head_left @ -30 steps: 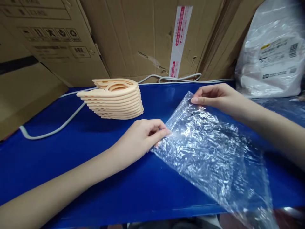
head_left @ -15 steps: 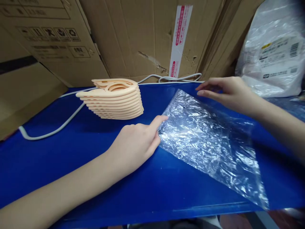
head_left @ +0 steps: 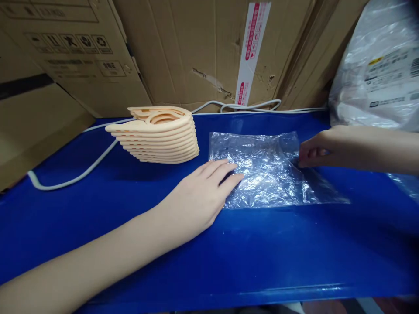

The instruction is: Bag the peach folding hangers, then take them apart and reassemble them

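A clear crinkled plastic bag [head_left: 265, 170] lies flat on the blue table [head_left: 137, 244]. My left hand [head_left: 203, 196] rests open on it, fingers stretched flat over its left edge. My right hand [head_left: 316, 148] is at the bag's right part, its fingers curled in a pinch on the plastic there. Left of the bag stands a stack of several peach-coloured plastic hangers [head_left: 157, 135], apart from both hands.
Cardboard boxes [head_left: 196, 48] line the back and left of the table. A white cable [head_left: 72, 176] runs along the table's back and curves to the left. A white plastic parcel bag [head_left: 379, 69] sits at the back right.
The bag was held up slantwise by both hands; now it lies flat and shorter on the table. My left hand opened and pressed onto it. My right hand moved right and down.
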`<state>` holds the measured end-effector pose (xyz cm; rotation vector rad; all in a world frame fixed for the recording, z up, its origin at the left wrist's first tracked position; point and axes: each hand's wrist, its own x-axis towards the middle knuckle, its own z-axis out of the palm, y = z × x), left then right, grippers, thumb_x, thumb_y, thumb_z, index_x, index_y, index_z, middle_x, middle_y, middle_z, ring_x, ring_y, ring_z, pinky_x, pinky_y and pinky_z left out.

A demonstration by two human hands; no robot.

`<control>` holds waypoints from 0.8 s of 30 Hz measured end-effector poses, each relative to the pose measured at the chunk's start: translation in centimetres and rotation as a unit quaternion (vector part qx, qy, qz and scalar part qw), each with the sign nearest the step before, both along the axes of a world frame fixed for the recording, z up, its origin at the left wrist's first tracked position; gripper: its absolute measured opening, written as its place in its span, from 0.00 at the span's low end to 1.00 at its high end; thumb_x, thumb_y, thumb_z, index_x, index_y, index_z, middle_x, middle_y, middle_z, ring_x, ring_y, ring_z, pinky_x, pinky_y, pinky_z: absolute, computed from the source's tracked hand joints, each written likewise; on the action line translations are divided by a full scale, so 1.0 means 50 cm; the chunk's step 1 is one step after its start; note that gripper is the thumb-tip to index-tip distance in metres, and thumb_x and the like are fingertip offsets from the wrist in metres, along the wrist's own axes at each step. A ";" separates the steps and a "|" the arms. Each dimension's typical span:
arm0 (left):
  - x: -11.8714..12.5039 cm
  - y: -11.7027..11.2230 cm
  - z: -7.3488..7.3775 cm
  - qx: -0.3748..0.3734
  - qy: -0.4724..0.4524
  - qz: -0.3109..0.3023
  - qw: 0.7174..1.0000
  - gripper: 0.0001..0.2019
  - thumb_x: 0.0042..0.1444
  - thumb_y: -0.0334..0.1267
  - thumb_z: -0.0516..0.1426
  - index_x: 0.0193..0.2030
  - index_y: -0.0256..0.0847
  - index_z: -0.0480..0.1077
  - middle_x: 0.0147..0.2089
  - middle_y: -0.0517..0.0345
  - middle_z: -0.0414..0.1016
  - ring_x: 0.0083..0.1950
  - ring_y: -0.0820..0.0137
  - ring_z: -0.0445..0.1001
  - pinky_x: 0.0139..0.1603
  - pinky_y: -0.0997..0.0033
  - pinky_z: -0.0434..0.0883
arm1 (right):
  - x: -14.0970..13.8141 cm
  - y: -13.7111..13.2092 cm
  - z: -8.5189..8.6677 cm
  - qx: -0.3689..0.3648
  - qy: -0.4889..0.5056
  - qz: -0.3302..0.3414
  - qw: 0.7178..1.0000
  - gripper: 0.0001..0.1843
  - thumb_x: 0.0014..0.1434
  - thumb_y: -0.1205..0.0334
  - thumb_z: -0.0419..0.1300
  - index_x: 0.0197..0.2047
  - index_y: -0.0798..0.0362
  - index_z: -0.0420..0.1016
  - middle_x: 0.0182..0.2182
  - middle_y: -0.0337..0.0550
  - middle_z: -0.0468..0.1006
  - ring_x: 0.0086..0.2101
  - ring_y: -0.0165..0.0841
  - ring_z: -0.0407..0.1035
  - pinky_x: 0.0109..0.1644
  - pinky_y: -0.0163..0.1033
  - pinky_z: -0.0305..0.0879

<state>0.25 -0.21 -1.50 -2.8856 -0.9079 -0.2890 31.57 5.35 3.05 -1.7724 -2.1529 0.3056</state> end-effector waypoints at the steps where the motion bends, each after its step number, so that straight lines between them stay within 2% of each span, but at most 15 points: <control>1: -0.003 0.004 -0.003 -0.034 -0.011 -0.011 0.999 0.22 0.69 0.30 0.44 0.66 0.33 0.64 0.68 0.44 0.66 0.69 0.55 0.63 0.68 0.52 0.64 | -0.006 -0.001 -0.006 -0.007 0.017 0.001 1.000 0.32 0.56 0.28 0.57 0.34 0.52 0.78 0.24 0.47 0.76 0.28 0.34 0.69 0.33 0.41 0.60; 5: -0.010 0.010 -0.005 -0.128 -0.028 0.011 0.991 0.22 0.72 0.40 0.44 0.68 0.36 0.62 0.72 0.46 0.61 0.72 0.57 0.59 0.71 0.51 0.60 | -0.032 -0.001 -0.019 -0.059 0.068 0.012 0.996 0.34 0.58 0.27 0.54 0.34 0.53 0.77 0.23 0.47 0.75 0.27 0.33 0.68 0.33 0.40 0.62; 8: -0.008 0.007 -0.001 -0.147 -0.028 0.024 0.989 0.27 0.71 0.50 0.46 0.69 0.36 0.61 0.73 0.44 0.58 0.74 0.55 0.55 0.72 0.48 0.58 | -0.043 0.004 -0.020 -0.151 0.063 0.026 0.986 0.36 0.59 0.27 0.52 0.29 0.54 0.76 0.22 0.47 0.76 0.23 0.30 0.66 0.30 0.39 0.62; 10: -0.007 0.005 -0.001 -0.153 -0.032 0.028 0.987 0.29 0.70 0.53 0.47 0.69 0.37 0.60 0.74 0.44 0.57 0.74 0.54 0.54 0.72 0.48 0.58 | -0.044 0.010 -0.021 -0.202 0.039 0.049 0.977 0.34 0.59 0.30 0.54 0.25 0.54 0.75 0.22 0.47 0.77 0.21 0.29 0.65 0.27 0.39 0.61; 14: -0.007 0.004 -0.001 -0.155 -0.042 0.027 0.987 0.27 0.70 0.53 0.48 0.69 0.39 0.60 0.73 0.44 0.58 0.74 0.55 0.55 0.72 0.48 0.59 | -0.033 0.024 -0.020 -0.265 0.052 0.099 0.958 0.25 0.60 0.40 0.61 0.23 0.53 0.75 0.21 0.44 0.76 0.18 0.25 0.62 0.24 0.37 0.59; 18: -0.009 0.003 0.000 -0.163 -0.042 0.030 0.985 0.28 0.70 0.52 0.48 0.70 0.38 0.60 0.74 0.44 0.57 0.74 0.56 0.56 0.72 0.50 0.58 | -0.021 0.027 -0.011 -0.316 0.105 0.085 0.939 0.21 0.60 0.47 0.62 0.22 0.53 0.73 0.19 0.39 0.74 0.17 0.22 0.62 0.21 0.34 0.53; 20: -0.010 0.002 -0.001 -0.165 -0.042 0.032 0.985 0.29 0.70 0.53 0.48 0.70 0.38 0.59 0.74 0.45 0.57 0.74 0.57 0.55 0.73 0.51 0.58 | -0.022 0.020 -0.006 -0.325 0.128 0.073 0.934 0.21 0.62 0.48 0.60 0.24 0.53 0.75 0.21 0.41 0.77 0.20 0.24 0.67 0.22 0.34 0.56; 24: -0.010 0.001 -0.005 -0.164 -0.043 0.043 0.985 0.31 0.70 0.55 0.46 0.72 0.38 0.56 0.75 0.46 0.55 0.75 0.57 0.53 0.73 0.50 0.57 | -0.034 0.003 0.002 -0.369 0.164 0.082 0.911 0.22 0.61 0.43 0.58 0.31 0.54 0.79 0.30 0.50 0.83 0.25 0.30 0.75 0.25 0.34 0.63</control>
